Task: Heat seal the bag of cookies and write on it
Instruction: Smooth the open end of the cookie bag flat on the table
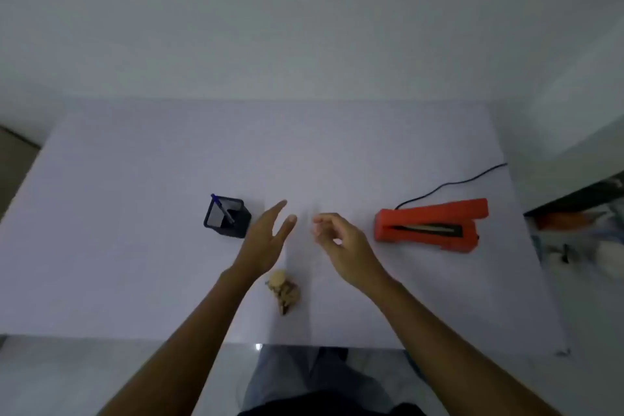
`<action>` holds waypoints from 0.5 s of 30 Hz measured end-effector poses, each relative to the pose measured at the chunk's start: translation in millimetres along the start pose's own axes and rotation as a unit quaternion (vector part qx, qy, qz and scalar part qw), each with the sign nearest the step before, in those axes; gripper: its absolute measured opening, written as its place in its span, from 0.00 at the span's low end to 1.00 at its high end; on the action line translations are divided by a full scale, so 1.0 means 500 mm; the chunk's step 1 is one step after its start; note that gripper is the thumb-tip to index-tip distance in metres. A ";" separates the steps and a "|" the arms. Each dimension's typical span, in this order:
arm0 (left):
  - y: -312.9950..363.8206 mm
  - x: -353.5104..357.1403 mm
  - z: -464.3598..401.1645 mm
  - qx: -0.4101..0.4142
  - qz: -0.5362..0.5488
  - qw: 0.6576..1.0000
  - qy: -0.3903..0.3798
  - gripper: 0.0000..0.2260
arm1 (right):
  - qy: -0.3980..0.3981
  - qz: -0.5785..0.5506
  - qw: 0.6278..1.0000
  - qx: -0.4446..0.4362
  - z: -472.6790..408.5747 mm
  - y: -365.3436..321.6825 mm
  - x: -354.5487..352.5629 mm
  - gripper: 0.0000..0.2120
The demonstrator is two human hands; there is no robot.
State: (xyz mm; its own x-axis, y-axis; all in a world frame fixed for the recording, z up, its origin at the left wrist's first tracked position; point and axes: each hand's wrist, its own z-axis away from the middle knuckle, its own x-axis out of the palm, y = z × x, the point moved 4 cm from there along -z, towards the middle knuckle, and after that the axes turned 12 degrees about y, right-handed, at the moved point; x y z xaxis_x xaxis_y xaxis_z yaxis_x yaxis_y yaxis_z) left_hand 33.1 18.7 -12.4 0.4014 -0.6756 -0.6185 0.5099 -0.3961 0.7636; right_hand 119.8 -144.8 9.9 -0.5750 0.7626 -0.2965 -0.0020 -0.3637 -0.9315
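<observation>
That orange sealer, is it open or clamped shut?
Open: the orange heat sealer has its upper arm raised, with a dark gap beneath and nothing between.

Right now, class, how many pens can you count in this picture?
1. A blue pen stands tilted in the black pen holder, left of the left hand. More could be hidden inside the holder.
</observation>
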 end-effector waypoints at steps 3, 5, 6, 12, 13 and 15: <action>-0.079 0.059 0.040 -0.071 -0.025 0.996 -0.046 0.27 | -0.020 0.003 0.991 0.135 0.050 0.137 0.051 0.08; -0.115 0.091 0.076 -0.110 -0.056 0.989 -0.082 0.26 | -0.052 0.030 0.972 0.226 0.096 0.224 0.084 0.10; -0.120 0.100 0.089 -0.115 -0.072 0.986 -0.094 0.24 | -0.071 0.039 0.960 0.270 0.113 0.254 0.094 0.11; -0.177 0.135 0.129 -0.121 -0.125 0.982 -0.077 0.20 | -0.038 0.035 0.929 0.366 0.155 0.343 0.136 0.12; -0.191 0.140 0.133 -0.132 -0.115 0.982 -0.071 0.20 | -0.026 0.034 0.934 0.354 0.154 0.346 0.140 0.11; -0.213 0.146 0.137 -0.163 -0.093 0.981 -0.056 0.20 | -0.010 0.038 0.948 0.316 0.152 0.350 0.141 0.09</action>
State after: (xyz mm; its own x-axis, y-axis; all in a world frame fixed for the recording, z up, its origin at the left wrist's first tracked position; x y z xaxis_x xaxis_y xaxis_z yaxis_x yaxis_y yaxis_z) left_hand -44.1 -31.2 -126.3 0.2021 -0.6811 -0.7037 0.7894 -0.3120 0.5287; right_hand 16.7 -195.2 -158.1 -0.6078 0.7136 -0.3484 -0.4466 -0.6700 -0.5930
